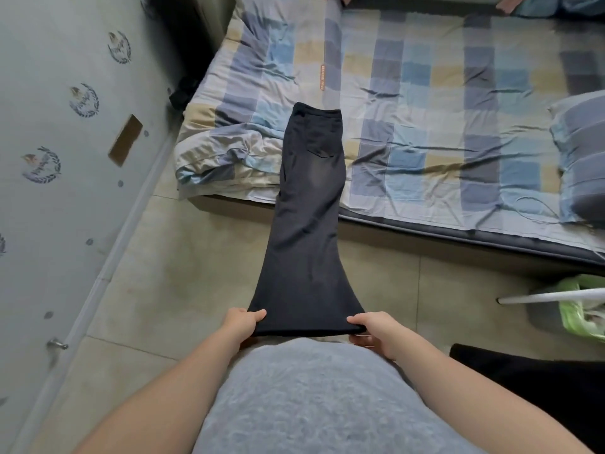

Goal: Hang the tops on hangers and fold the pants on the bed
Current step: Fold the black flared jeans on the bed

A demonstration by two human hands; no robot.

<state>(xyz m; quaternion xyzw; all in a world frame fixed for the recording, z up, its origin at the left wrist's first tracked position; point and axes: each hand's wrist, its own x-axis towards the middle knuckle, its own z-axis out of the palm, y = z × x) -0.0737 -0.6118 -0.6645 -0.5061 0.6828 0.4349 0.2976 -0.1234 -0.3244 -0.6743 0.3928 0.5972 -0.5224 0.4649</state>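
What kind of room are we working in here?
Probably a home bedroom: a low bed with a checked sheet, a matching pillow on it, and dark pants whose waist lies on the sheet.

L hand (244,322) & R hand (373,329) each pinch pants (307,224) hem, arms fwd.

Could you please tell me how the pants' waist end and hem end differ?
The waist end rests on the bed; the hem end is held off it by the left hand and right hand. The waist end looks narrow, the hem end flared. Both are dark fabric.
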